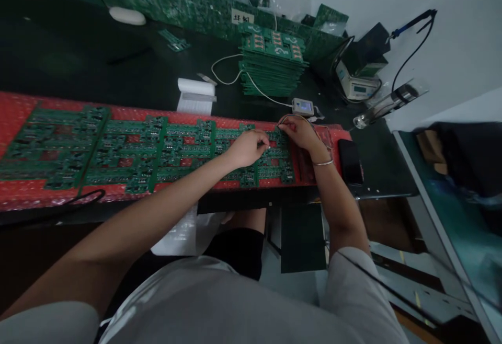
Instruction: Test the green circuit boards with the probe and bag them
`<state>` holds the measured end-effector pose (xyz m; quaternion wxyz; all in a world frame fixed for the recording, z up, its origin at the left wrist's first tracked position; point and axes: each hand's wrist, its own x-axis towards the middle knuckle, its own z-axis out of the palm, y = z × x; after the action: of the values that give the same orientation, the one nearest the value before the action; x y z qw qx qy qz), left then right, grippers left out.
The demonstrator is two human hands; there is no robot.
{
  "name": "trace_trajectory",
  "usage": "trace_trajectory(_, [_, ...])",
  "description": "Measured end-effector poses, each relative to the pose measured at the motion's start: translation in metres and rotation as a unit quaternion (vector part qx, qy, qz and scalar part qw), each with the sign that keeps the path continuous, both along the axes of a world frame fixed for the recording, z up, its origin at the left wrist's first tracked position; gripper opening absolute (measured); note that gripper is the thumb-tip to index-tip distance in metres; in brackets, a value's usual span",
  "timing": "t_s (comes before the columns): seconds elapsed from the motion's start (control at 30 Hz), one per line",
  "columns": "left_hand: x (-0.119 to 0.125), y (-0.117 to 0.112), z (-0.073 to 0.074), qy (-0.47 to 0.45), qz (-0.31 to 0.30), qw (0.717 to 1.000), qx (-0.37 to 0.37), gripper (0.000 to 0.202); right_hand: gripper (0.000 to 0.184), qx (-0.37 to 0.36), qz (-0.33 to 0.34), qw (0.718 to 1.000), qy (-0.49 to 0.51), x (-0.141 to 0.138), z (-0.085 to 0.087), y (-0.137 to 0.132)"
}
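A row of green circuit boards (pixel 188 148) lies on red bubble wrap (pixel 23 104) along the front of the bench. Over the boards toward the right end, my left hand (pixel 248 148) is closed in a pinch; a tiny pale speck shows at its fingertips, too small to name. My right hand (pixel 300 130) pinches the end of a thin cable (pixel 289 116) above the last board (pixel 283 167). That cable loops over the back of the hand toward the right. The very tips of the right fingers are hard to make out.
Behind the row stand a tall stack of green boards (pixel 272 69), a small meter with a lit screen (pixel 303 106) and a white paper roll (pixel 196 87). A black case (pixel 350 162) lies at right. Farther back are a clear tube (pixel 386 107) and a boxy instrument (pixel 357 85).
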<state>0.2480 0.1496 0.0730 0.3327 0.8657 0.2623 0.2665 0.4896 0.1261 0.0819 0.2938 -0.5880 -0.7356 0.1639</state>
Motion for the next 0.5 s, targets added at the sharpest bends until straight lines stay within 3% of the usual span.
trace_trajectory(0.5, [0.0062, 0.0037, -0.0012, 0.037, 0.014, 0.999, 0.009, 0.016, 0.017, 0.012, 0.016, 0.999, -0.041, -0.0013, -0.0003, -0.0026])
